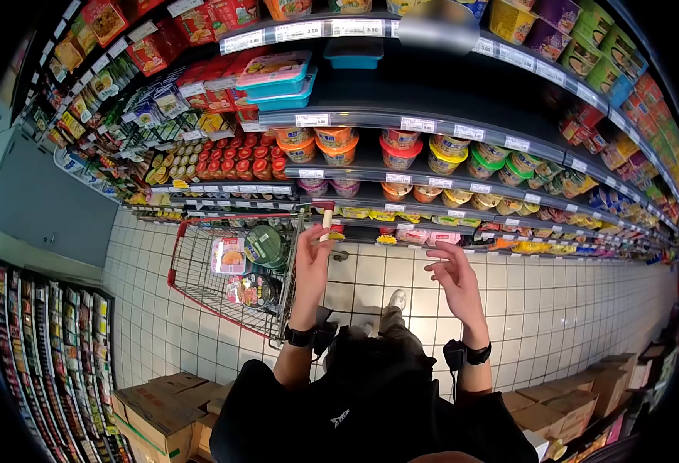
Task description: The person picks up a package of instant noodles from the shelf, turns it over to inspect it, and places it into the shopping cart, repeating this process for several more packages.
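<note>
Left hand (311, 258): raised at the near end of the shopping cart (224, 220), fingers closed round a small pale object (326, 219). The object is too small to identify, and whether it touches the cart cannot be told.

Right hand (454, 278): released, fingers spread, holding nothing, over the tiled floor (555, 309) and well apart from the left hand.

Each wrist carries one dark band; two in all.

Cart contents, counted: three items are distinct, a pink-lidded tray (228, 255), a green-lidded bowl (265, 245) and a dark bowl (256, 292). Anything beneath them is hidden by the wire mesh.

One shoe (397, 299) shows; the other is covered by the person's body.

The shelves (401, 123) hold noodle bowls in rows too many and too distorted to count. Price labels are mostly illegible.

Cardboard boxes (158, 405) stand at both lower corners, cut off by the frame.
</note>
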`<act>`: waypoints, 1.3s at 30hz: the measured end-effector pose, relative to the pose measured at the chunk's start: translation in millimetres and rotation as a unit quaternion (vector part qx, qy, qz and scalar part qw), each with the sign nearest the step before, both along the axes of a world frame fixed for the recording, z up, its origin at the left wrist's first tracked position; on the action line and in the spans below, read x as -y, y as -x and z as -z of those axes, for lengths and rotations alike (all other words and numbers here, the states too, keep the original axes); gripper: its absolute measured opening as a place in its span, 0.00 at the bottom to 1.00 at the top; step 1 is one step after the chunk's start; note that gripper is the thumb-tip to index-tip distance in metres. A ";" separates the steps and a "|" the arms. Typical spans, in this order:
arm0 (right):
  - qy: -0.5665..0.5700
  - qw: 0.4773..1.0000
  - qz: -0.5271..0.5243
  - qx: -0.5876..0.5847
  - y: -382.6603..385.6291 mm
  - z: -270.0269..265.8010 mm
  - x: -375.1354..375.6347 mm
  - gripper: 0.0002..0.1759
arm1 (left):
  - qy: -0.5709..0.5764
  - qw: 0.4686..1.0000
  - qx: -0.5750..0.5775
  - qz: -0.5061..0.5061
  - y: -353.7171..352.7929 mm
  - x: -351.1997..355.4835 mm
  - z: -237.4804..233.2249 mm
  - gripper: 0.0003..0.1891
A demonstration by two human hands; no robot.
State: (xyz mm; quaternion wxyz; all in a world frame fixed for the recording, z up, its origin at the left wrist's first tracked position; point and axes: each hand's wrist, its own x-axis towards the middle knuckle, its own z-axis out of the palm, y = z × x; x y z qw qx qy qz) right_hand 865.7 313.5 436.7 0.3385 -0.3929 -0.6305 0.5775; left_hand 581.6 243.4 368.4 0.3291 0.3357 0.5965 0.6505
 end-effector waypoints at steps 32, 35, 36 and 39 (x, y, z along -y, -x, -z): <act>0.129 0.957 -0.108 -0.237 108.9 -67.7 -365.5 0.22 | -0.005 0.976 -0.148 -0.158 89.4 -429.9 -73.3 0.31; 0.183 0.943 -0.131 -0.247 143.9 -64.2 -410.8 0.21 | 0.027 0.982 -0.109 -0.152 117.8 -462.1 -77.2 0.44; 0.193 0.939 -0.140 -0.246 156.7 -60.5 -424.7 0.21 | 0.004 0.981 -0.140 -0.137 143.1 -486.3 -59.1 0.48; 0.160 0.960 -0.102 -0.205 189.9 -41.6 -461.3 0.22 | 0.014 0.977 -0.165 -0.137 161.7 -506.0 -65.3 0.44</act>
